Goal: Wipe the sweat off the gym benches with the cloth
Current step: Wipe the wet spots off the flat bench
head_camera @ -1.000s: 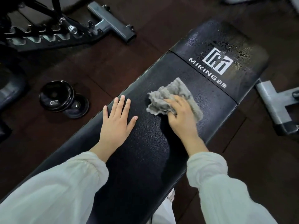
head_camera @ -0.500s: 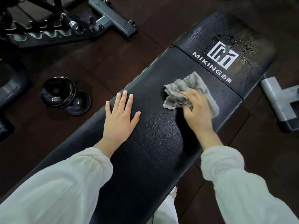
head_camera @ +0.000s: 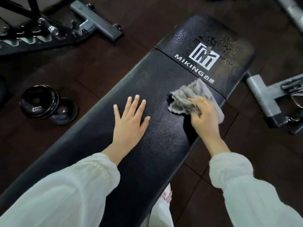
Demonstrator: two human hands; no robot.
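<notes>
One dumbbell [head_camera: 47,104] is seen on the floor at the left. On the one padded desk [head_camera: 147,128], the left hand [head_camera: 129,118] is laid flat with fingers straight, nothing gripped. The single grey cloth [head_camera: 185,99], bunched under the curled fingers of the right hand [head_camera: 204,117], has been carried further toward the seam since a second ago. Droplets remain on the logo pad [head_camera: 213,38], judged the next area to be wiped.

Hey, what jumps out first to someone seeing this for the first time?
The right hand grips a grey cloth on the black bench, just below the white logo. Droplets speckle the logo pad. The left hand rests flat beside it.
</notes>
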